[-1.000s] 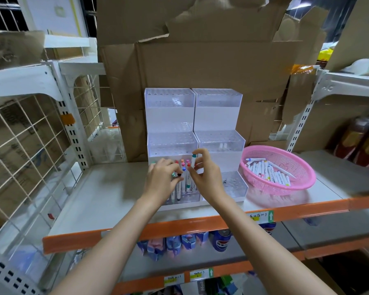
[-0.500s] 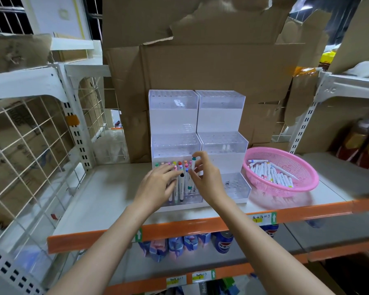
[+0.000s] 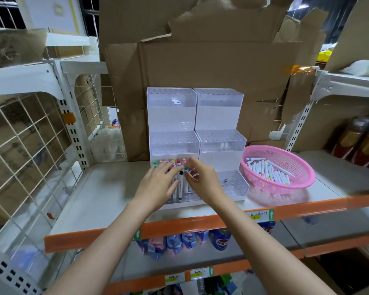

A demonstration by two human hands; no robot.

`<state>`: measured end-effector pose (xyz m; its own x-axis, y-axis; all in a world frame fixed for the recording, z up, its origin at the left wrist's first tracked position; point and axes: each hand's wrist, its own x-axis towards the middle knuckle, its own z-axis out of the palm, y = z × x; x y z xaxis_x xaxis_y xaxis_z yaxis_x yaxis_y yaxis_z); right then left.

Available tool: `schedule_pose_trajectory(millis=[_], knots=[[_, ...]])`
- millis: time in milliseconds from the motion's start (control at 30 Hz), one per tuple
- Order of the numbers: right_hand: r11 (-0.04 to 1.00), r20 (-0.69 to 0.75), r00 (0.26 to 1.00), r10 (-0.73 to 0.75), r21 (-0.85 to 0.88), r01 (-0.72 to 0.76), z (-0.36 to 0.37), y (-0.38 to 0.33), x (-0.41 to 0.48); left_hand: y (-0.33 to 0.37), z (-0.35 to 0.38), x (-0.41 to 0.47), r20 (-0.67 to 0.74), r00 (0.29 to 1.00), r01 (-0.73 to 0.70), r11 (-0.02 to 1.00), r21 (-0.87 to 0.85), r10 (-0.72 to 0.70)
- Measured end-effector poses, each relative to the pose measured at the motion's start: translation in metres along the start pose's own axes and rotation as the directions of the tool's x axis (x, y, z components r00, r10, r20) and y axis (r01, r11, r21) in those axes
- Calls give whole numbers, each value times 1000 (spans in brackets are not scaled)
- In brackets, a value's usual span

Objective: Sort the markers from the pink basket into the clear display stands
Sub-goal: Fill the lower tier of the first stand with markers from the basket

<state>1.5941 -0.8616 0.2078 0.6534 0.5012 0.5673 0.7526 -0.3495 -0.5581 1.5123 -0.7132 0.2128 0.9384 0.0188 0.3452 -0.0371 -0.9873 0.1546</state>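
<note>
Left hand (image 3: 158,185) spread flat over upright markers (image 3: 180,184) in near tier of left stand (image 3: 171,116). Right hand (image 3: 203,180) pinches teal-capped marker (image 3: 186,169) there. Loose markers (image 3: 268,173) lie in pink basket (image 3: 294,158), right. Risk: caps crowded, so a skewed push could miss the hole and topple neighbours

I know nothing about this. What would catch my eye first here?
Two bare hands meet at the centre: the left hand rests on the colourful markers standing in the lowest tier of the left clear display stand, while the right hand pinches a teal-capped marker there. To the right on the same shelf sits a bright pink basket holding more white markers.
</note>
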Motion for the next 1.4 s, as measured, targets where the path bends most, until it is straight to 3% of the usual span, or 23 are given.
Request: schedule_pose_trajectory(millis=[200,400,533,833,1133,1400], knots=[[999,21,1000,20,-48,-19,1,11,-4,2,-8,6,1,1000,-14,998,59,13],[978,57,990,133,-167,-122,-5,6,4,1,-6,6,10,1000,-22,998,66,22],[959,28,997,79,-275,-68,-8,4,6,1,-5,5,14,1000,-29,996,82,28],[954,-21,1000,-19,-299,11,-6,7,8,1,-4,7,13,1000,-21,995,97,20],[961,134,989,70,-275,-30,-22,20,-2,16,-5,18,-53,997,-46,997,57,49],[880,179,957,229,-458,-125,-85,61,-20,75,12,60,7,989,-146,988,44,145]])
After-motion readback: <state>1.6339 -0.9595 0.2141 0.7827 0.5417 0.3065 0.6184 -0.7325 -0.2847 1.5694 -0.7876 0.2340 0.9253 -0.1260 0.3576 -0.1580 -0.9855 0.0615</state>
